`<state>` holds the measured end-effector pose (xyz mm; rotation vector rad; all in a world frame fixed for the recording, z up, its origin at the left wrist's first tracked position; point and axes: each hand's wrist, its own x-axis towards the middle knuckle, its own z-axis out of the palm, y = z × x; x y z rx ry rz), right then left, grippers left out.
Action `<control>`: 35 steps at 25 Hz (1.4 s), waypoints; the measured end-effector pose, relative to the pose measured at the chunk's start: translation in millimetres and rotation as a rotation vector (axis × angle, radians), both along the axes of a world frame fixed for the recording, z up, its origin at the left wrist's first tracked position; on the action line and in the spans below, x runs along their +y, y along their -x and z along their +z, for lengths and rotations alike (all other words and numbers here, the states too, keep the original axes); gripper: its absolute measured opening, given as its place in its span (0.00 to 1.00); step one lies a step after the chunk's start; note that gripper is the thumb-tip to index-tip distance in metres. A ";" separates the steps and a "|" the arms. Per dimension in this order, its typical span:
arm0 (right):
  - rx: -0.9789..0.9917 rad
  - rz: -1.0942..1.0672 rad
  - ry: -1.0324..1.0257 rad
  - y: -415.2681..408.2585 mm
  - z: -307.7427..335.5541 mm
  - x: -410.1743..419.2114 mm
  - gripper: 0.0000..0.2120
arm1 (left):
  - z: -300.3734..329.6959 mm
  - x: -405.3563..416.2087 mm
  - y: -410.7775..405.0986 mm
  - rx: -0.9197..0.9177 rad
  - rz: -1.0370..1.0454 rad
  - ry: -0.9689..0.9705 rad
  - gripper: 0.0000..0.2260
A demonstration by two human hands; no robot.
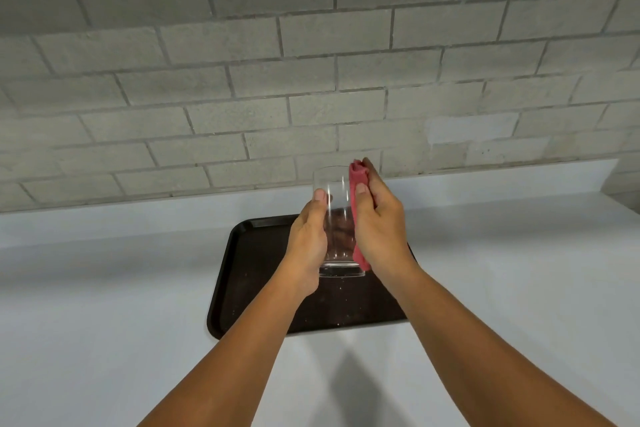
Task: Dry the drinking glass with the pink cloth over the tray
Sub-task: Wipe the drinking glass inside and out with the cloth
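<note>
Glass [335, 218] upright (vert. axis), rim up.

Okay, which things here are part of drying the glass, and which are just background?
Part of the job:
drinking glass, held upright in the left hand
pink cloth, pressed to its side by the right hand
dark tray underneath

Just background:
white counter
grey brick wall
</note>
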<state>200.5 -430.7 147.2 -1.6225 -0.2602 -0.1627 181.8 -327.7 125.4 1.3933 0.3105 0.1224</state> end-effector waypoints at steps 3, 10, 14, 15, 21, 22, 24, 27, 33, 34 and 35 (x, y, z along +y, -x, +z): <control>-0.071 0.023 0.037 9.9 1.8 6.5 0.20 | 4.0 2.6 -5.9 0.001 0.009 0.005 0.26; 0.083 0.022 -0.007 -2.9 0.2 0.6 0.20 | 0.5 0.5 -1.8 0.035 0.024 0.029 0.28; -0.040 0.024 0.080 11.3 -3.0 8.7 0.21 | 8.3 3.7 -6.9 0.027 0.043 0.005 0.29; -0.071 0.036 0.118 21.2 -9.0 10.1 0.22 | 12.4 6.8 -8.7 0.018 0.037 -0.008 0.33; 0.064 -0.014 -0.010 -1.0 -3.3 -1.2 0.19 | 3.4 1.1 -2.7 0.038 0.004 0.010 0.27; 0.057 -0.024 -0.013 -3.7 2.2 -0.7 0.19 | 1.8 0.1 -3.8 0.045 0.003 0.015 0.27; 0.008 -0.015 0.004 2.0 6.7 3.9 0.20 | 9.6 0.9 -6.8 0.032 0.008 -0.004 0.26; -0.053 0.025 0.095 24.7 -1.9 8.4 0.22 | 20.1 9.3 -15.9 0.012 0.023 -0.028 0.27; 0.106 -0.044 -0.066 -3.5 1.7 -4.5 0.19 | 7.3 1.1 -6.2 0.045 -0.044 0.053 0.25; 0.079 -0.038 -0.058 -1.7 1.8 -4.0 0.19 | 7.1 2.5 -7.6 0.027 -0.051 0.064 0.25; 0.049 -0.031 -0.051 2.2 1.4 -3.6 0.19 | 7.2 3.9 -10.5 0.011 -0.053 0.054 0.25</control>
